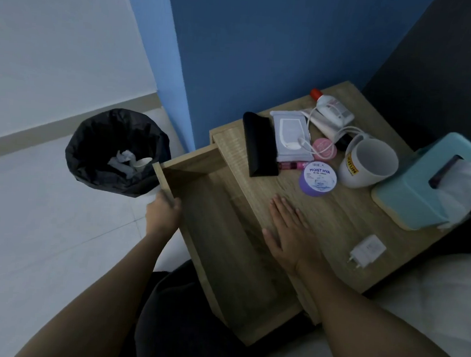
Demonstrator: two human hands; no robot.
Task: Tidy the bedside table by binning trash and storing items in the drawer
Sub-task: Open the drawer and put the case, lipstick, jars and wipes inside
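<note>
- Nearest the lens, the right hand lies flat on the desk, fingers straight and slightly spread. It holds nothing and is judged to be bracing the unit.
- The left hand grips the front panel of the drawer, fingers curled over its top edge. The drawer stands pulled out toward nine o'clock, its interior bare wood, ready to receive items.
- The bin, lined in black, stands on the floor at ten o'clock of the drawer, close to its front corner. It holds crumpled tissue and a paper cup, so the trash step appears largely done.
- The items awaiting storage sit on the desk from twelve to two o'clock of the right hand: black pouch, wipes pack, purple cream jar, pink tin, red-capped bottle and mug.
- A white cable loops across several of these. Lifting it carelessly may drag its neighbours.
- The charger plug lies alone at three o'clock of the right hand, with the tissue box beyond it.
</note>
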